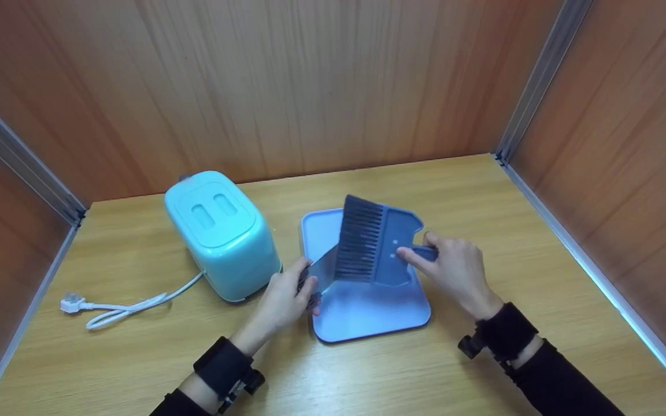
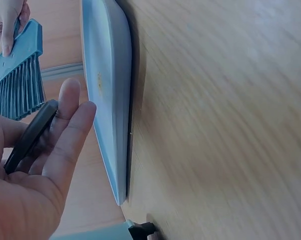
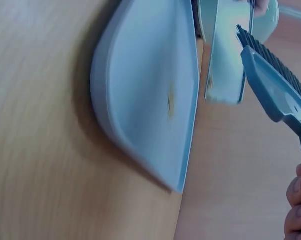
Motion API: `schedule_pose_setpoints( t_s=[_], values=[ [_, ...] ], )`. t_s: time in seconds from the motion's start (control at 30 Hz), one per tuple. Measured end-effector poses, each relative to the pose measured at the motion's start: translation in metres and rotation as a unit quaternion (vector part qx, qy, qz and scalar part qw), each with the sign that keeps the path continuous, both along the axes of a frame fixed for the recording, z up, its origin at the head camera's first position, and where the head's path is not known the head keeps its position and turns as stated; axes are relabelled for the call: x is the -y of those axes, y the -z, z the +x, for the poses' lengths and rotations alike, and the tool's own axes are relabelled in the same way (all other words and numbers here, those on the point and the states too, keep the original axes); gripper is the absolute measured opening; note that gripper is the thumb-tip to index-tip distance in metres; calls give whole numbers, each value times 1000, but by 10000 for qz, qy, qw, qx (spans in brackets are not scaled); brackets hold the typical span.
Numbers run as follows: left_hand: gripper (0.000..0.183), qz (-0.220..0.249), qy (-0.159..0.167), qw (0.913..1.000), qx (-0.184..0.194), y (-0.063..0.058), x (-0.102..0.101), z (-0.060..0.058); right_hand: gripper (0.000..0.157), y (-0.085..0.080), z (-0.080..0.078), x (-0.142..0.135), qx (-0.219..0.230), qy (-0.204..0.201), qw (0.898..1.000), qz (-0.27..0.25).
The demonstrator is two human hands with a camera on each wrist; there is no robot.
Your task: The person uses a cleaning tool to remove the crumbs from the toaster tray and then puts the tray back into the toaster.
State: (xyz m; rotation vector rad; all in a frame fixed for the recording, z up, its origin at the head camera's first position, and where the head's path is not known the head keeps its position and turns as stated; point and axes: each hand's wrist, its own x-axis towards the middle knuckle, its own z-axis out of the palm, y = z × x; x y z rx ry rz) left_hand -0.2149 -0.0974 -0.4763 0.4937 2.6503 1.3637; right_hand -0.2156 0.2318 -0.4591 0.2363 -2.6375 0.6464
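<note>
Two things are held above the tray [image 1: 367, 315], right of the toaster [image 1: 223, 231]: my left grip [image 1: 287, 293] pinches the flat plate [image 1: 325, 268], my right grip [image 1: 453, 268] the brush [image 1: 393, 257]. Brushing off crumbs [image 3: 210, 82] seems in hand; next, I judge, calls for drawing bristles [image 1: 359, 240] along a steady plate.

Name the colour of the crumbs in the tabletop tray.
Yellowish tan; the crumbs show best in the right wrist view.

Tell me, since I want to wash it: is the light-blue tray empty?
Not empty: both wrist views show a small patch of brownish crumbs on the tray.
</note>
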Motion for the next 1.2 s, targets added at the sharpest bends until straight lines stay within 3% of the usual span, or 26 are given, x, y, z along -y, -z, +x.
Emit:
schedule_pose_setpoints(
  t_s=[0.27, 0.47, 0.9, 1.07, 1.2],
  values=[
    [13, 846, 158, 9952, 457, 3, -2, 1, 55, 5, 6, 24, -139, -336, 9993, 32],
    [14, 1030, 172, 9925, 640, 5, -4, 1, 55, 10, 5, 23, -189, -218, 9989, 371],
    [18, 794, 273, 9945, 621, 4, -3, 4, 53, 15, -3, -5, -523, 269, 9947, 848],
    [17, 299, 211, 9990, 251, 3, -2, 5, 52, 17, -5, -13, -769, 351, 9923, 907],
    [12, 240, 273, 9993, 47, 3, -2, 7, 51, 17, -7, -20, -1163, 353, 9871, 1045]
  ],
)
